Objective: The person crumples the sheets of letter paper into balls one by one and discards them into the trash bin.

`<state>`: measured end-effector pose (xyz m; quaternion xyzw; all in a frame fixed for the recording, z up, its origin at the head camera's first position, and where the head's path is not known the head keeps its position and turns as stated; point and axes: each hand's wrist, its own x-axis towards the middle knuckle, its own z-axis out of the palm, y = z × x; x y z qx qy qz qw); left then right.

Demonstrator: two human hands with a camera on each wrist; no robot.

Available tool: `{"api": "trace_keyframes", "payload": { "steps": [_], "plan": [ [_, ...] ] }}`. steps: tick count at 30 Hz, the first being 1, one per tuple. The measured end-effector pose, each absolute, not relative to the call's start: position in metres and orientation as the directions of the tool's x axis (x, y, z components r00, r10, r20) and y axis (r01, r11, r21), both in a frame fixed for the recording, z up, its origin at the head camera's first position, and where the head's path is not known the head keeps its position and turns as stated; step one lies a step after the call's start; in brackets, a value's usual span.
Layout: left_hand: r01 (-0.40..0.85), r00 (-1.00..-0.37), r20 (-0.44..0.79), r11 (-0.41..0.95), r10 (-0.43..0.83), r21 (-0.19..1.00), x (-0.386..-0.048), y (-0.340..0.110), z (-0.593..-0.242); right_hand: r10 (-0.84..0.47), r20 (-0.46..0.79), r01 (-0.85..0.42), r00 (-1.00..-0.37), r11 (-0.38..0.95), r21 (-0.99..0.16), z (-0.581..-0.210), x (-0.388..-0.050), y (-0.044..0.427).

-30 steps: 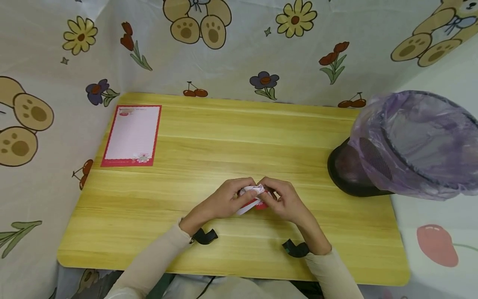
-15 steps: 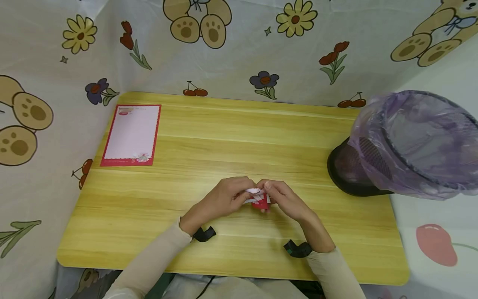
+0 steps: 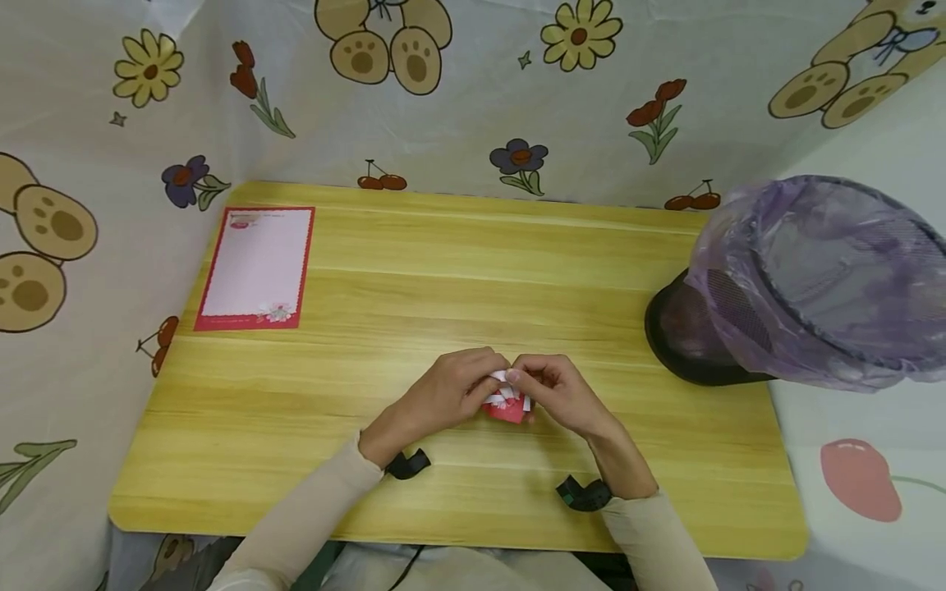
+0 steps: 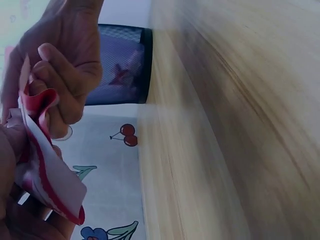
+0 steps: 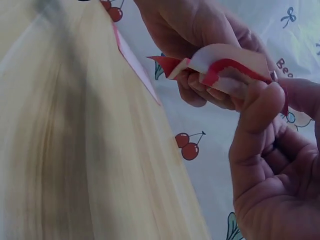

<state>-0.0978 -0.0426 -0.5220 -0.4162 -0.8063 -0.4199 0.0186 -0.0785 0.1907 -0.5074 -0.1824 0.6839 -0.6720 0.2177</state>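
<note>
Between my two hands is a small bundle of red-and-white paper strips [image 3: 507,410], bent and overlapping, held over the near middle of the table. My left hand [image 3: 443,387] grips the bundle from the left, with fingers curled beneath it. From the other side my right hand [image 3: 565,396] pinches the paper's upper edge between thumb and fingers. In the left wrist view, the curled paper [image 4: 57,172] shows a white face with a red border. The right wrist view has the paper [image 5: 235,75] spanning both hands; some fingertips are hidden behind it.
A red-bordered white sheet [image 3: 259,267] lies flat at the table's [image 3: 443,271] back left. On the right, a black mesh bin with a purple bag liner [image 3: 727,304] stands tilted over the table's edge. Patterned cloth [image 3: 443,131] hangs behind.
The strips have turned and been gathered between my hands, so more red now faces down towards me. My right fingers have shifted their hold along the top edge.
</note>
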Motion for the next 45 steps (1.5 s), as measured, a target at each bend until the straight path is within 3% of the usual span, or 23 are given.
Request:
{"api": "trace_keyframes", "payload": {
  "steps": [8,14,18,23,27,31,37,41,45],
  "plan": [
    [0.604,-0.720,0.344,0.300,0.603,0.738,-0.100,-0.048,-0.524,-0.468,-0.001,-0.073,-0.884,0.140,-0.987,-0.508,-0.078,0.182],
    [0.439,-0.819,0.240,0.298,0.522,0.848,-0.107,-0.051,-0.519,-0.503,0.002,-0.080,-0.864,0.133,-0.988,-0.507,-0.072,0.184],
    [0.363,-0.835,0.204,0.234,0.511,0.902,-0.110,-0.053,-0.516,-0.528,0.067,-0.134,-0.846,0.089,-0.987,-0.508,-0.071,0.189],
    [0.367,-0.795,0.193,0.202,0.575,0.908,-0.103,-0.047,-0.516,-0.426,0.147,-0.185,-0.893,0.050,-0.981,-0.512,-0.074,0.181],
    [0.461,-0.749,0.240,0.225,0.618,0.858,-0.098,-0.041,-0.519,-0.363,0.197,-0.233,-0.911,0.058,-0.971,-0.515,-0.076,0.173],
    [0.503,-0.722,0.241,0.253,0.648,0.827,-0.094,-0.042,-0.521,-0.368,0.232,-0.299,-0.901,0.135,-0.945,-0.516,-0.077,0.170],
    [0.439,-0.690,0.126,0.274,0.713,0.856,-0.091,-0.049,-0.519,-0.408,0.216,-0.304,-0.887,0.165,-0.938,-0.519,-0.079,0.172],
    [0.364,-0.656,0.101,0.196,0.748,0.910,-0.094,-0.056,-0.514,-0.436,0.202,-0.252,-0.877,0.061,-0.966,-0.521,-0.079,0.179],
    [0.219,-0.636,0.125,0.022,0.762,0.976,-0.096,-0.067,-0.508,-0.440,0.260,-0.198,-0.859,-0.183,-0.963,-0.521,-0.080,0.187]
  ]
}}
